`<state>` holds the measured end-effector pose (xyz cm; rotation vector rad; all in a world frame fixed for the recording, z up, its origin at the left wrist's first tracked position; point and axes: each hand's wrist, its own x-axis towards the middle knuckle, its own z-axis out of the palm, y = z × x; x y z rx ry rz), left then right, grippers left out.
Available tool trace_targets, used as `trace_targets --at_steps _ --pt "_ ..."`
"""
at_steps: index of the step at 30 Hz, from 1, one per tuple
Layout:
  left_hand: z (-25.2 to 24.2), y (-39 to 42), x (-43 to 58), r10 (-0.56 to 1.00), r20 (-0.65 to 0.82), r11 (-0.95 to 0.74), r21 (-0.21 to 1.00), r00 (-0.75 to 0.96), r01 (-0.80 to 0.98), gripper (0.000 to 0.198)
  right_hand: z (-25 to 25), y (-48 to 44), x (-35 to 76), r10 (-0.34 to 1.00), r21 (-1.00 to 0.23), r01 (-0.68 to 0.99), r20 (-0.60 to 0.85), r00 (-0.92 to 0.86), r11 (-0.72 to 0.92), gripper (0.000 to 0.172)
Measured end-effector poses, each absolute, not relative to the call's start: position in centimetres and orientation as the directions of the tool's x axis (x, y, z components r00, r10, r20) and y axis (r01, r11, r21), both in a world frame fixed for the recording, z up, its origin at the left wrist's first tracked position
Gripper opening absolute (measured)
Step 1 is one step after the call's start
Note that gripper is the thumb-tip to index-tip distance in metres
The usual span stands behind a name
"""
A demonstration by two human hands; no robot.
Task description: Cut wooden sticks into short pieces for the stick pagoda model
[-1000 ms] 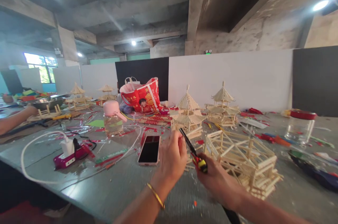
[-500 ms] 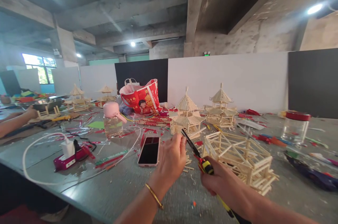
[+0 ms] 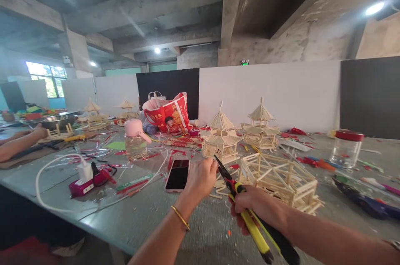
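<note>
Since half a second ago, the yellow-and-black-handled cutting pliers (image 3: pixel 246 211) have been tilted lower, so that more of the long handles is shown at five o'clock, and the left hand (image 3: pixel 200 179) has been drawn slightly nearer the pliers' tip. The handles are gripped in the closed right hand (image 3: pixel 254 206), with the dark blades pointed toward eleven o'clock. The left hand's grip is pinched narrow at the fingertips; whether a small stick is held there cannot be told.

A fingertip could be nipped, judging by how close the pinch is held to the blades. The unfinished pale wooden stick frame model (image 3: pixel 281 179), just beside the right hand at two o'clock, could be knocked by a swing of the handles.

Both forearms are extended forward over the grey tabletop (image 3: pixel 150 215), wrists raised, a gold bangle (image 3: pixel 181 218) worn on the left. A pink-edged smartphone (image 3: pixel 177 175) lies at ten o'clock of the left hand.
</note>
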<state>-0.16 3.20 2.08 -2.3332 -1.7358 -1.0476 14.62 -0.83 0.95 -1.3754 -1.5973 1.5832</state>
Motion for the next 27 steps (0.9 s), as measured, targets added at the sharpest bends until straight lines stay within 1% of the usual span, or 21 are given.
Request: trace_targets --at_steps 4,10,13,16,19,22,24,27 --pt "2.1 3.1 0.0 0.844 0.521 -0.375 0.406 0.126 0.833 0.032 1.2 -1.1 15.0 0.882 -0.937 0.277 -0.307 -0.357 -0.214 0.011" --pt "2.2 3.1 0.1 0.847 0.513 -0.392 0.429 0.138 0.814 0.031 0.9 -1.3 14.7 0.882 -0.94 0.232 -0.319 -0.346 -0.248 0.01" --pt "2.3 3.0 0.0 0.842 0.521 -0.384 0.403 0.136 0.831 0.032 0.9 -1.3 14.5 0.886 -0.943 0.235 -0.307 -0.347 -0.235 0.008" --pt "2.4 3.0 0.0 0.849 0.514 -0.341 0.35 0.126 0.872 0.033 0.4 -1.0 14.0 0.911 -0.947 0.228 -0.288 -0.294 -0.226 0.011" --pt "2.6 3.0 -0.1 0.878 0.467 -0.251 0.269 0.102 0.93 0.03 -0.2 -0.4 13.1 0.926 -0.944 0.224 -0.294 -0.239 -0.241 0.014" --pt "2.8 3.2 -0.3 0.906 0.414 -0.188 0.211 0.087 0.959 0.031 -0.5 0.0 12.6 0.907 -0.935 0.218 -0.333 -0.259 -0.281 0.009" --pt "2.9 3.3 -0.6 0.91 0.405 -0.184 0.21 0.086 0.96 0.031 -0.4 0.0 12.7 0.878 -0.928 0.2 -0.365 -0.309 -0.315 0.005" --pt "3.1 3.4 -1.0 0.905 0.419 -0.197 0.24 0.081 0.951 0.032 -0.1 -0.6 13.5 0.852 -0.922 0.16 -0.388 -0.351 -0.354 0.011"
